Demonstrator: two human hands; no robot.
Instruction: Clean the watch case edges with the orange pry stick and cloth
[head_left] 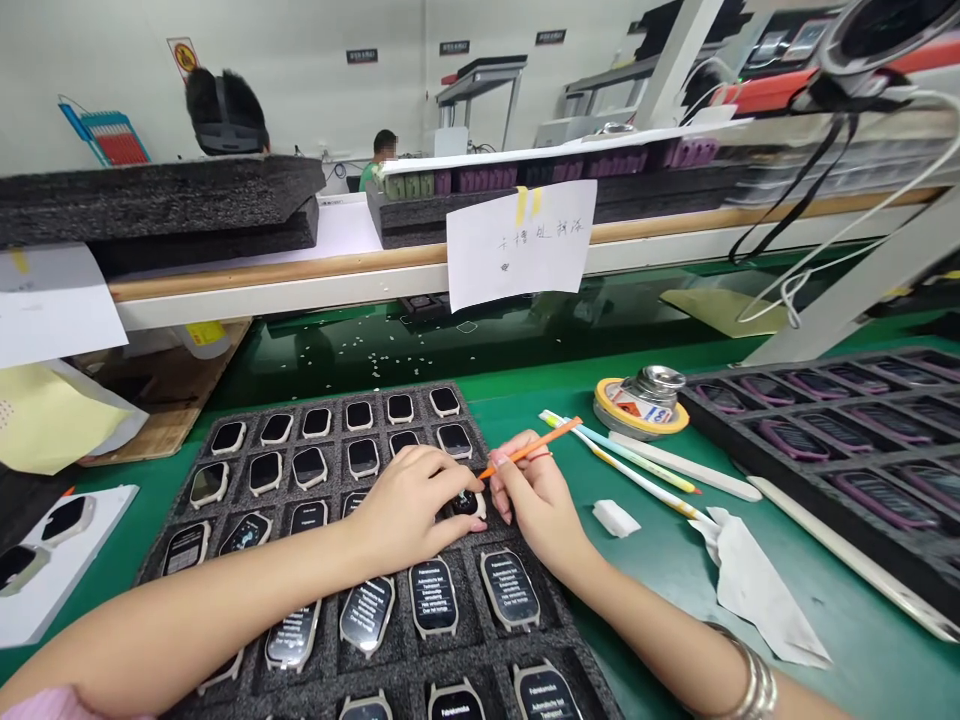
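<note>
The watch (pixel 511 590) beside the foam tray's (pixel 471 600) right edge is displaying "Fabrieksmodus", with "Automatische test" and "Testrapport" listed beneath. The adjacent watch (pixel 433 596) is showing the same three lines, its smaller lines reading unclearly. At the tray's near right corner, another watch (pixel 547 693) is showing "Fabrieksmodus" and "Automatische test". A paper sheet (pixel 521 255), hanging at the shelf's (pixel 337 280) front edge, is bearing handwritten Chinese, seemingly beginning 卡槽处, the remainder being uncertain. A wall sign (pixel 182 55) is presenting a dark symbol on yellow, ringed red. Three wall plaques (pixel 454 47) are carrying lettering too small to read
</note>
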